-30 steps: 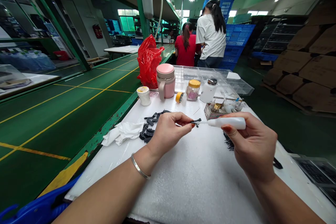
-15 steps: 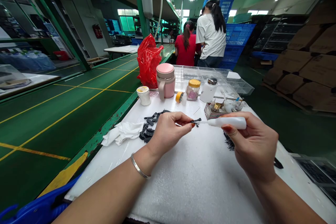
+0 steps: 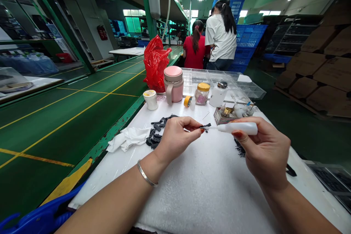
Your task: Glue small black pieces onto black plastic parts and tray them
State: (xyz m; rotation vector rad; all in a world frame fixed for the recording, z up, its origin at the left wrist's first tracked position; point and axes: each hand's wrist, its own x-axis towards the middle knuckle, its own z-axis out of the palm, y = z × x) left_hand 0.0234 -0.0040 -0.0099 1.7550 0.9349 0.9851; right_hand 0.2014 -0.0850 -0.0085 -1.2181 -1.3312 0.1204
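My left hand (image 3: 175, 137) pinches a small black plastic part (image 3: 205, 127) between thumb and fingers above the white foam mat (image 3: 208, 190). My right hand (image 3: 264, 153) grips a white squeeze bottle (image 3: 241, 128) held sideways, and its thin nozzle touches the black part. A pile of similar black parts (image 3: 156, 135) lies just left of my left hand. More black pieces (image 3: 240, 149) sit on the mat under my right hand.
At the back of the table stand a pink mug (image 3: 173, 84), a small white jar (image 3: 150, 99), a yellow-lidded jar (image 3: 202, 94), a white bottle (image 3: 218, 94), a tape roll (image 3: 187, 101) and clear trays (image 3: 219, 78). A white cloth (image 3: 128, 138) lies left. A red bag (image 3: 155, 62) hangs behind. Two people (image 3: 211, 42) stand beyond.
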